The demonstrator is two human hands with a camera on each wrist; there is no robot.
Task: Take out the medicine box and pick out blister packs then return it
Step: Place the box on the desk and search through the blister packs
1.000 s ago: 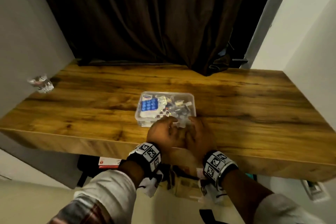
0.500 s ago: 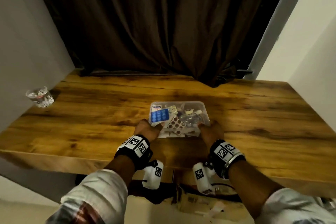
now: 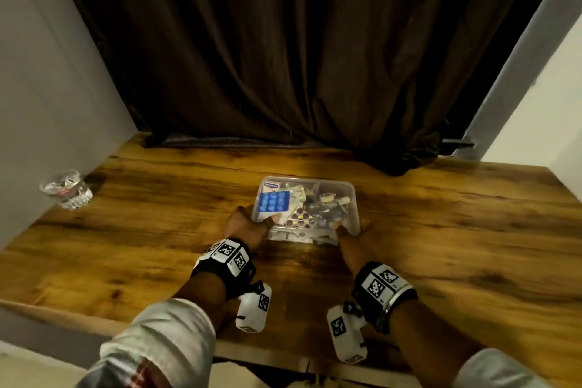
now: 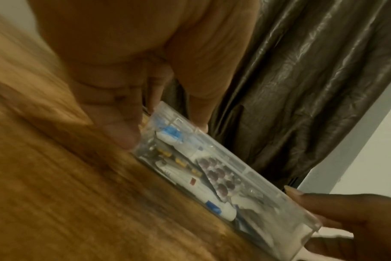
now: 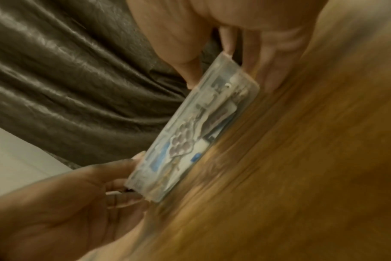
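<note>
Dim, warm lighting is prevailing; both wrist views are smearing the bench [image 4: 56,194] grain; head view edges are bowing.

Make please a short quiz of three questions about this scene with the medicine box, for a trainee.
1. True or false: the medicine box sits on the wooden table with no lid on it.
2. Which hands hold the box? A) the left hand only B) the right hand only C) both, one at each near corner
3. Fill in: the blue blister pack lies at the ______ end of the box, seen from the head view.

Key: 1 true; 2 C; 3 left.
</note>
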